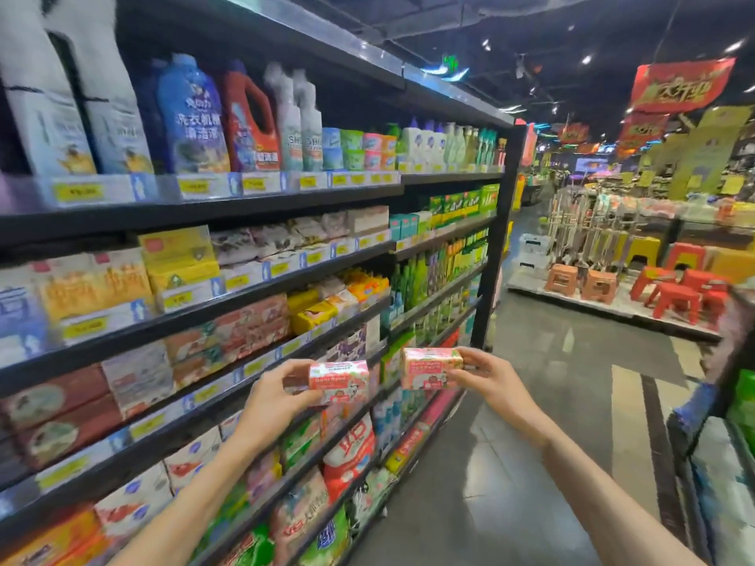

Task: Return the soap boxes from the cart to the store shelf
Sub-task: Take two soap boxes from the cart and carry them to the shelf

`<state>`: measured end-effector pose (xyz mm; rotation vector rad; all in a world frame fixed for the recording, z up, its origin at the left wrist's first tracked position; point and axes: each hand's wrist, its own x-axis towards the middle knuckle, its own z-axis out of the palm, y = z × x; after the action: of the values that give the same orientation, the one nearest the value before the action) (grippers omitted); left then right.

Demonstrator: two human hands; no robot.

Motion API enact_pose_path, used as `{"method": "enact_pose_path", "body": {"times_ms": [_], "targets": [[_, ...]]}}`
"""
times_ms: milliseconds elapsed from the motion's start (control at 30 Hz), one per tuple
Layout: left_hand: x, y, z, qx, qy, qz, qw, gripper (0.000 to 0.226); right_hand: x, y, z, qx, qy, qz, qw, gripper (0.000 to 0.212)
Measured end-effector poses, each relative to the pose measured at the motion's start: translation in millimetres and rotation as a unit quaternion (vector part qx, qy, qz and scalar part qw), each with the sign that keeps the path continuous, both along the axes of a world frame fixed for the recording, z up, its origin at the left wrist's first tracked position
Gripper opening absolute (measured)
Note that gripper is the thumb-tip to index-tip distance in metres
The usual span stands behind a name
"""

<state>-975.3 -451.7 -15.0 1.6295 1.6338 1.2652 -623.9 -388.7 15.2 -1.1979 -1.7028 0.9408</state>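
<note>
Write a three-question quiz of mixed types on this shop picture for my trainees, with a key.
1. True or false: each of the hands holds a pink soap box.
2. Where are the store shelves, seen from the person? A) to the left B) to the right C) behind
3. Fill in: the plastic stools across the aisle are mostly ____ in colour.

Key
1. True: the left hand holds one pink soap box and the right hand holds another soap box.
2. A: the store shelves stand to the left.
3. Red: see the plastic stools.
</note>
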Motion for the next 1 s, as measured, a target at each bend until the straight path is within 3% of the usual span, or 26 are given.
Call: {"method": "enact_pose_path", "body": {"times_ms": [200, 400, 567, 1000], "targets": [[-40, 33, -9, -0.008, -0.009, 0.152, 0.988, 0.04, -85, 127, -19, -0.01, -0.009, 0.138, 0.99, 0.047], [-56, 56, -4, -0.009, -0.005, 0.308, 0.951, 0.041, -151, 208, -21, -0.003, -0.032, 0.262, 0.965, 0.03], [-62, 76, -10, -0.018, -0.022, 0.389, 0.921, 0.043, -192, 258, -33, 0.0, -0.027, 0.317, 0.948, 0.05], [-114, 139, -53, -0.084, 0.015, 0.463, 0.882, 0.057, -255, 308, -35, 0.027, -0.034, 0.343, 0.938, 0.056]]}}
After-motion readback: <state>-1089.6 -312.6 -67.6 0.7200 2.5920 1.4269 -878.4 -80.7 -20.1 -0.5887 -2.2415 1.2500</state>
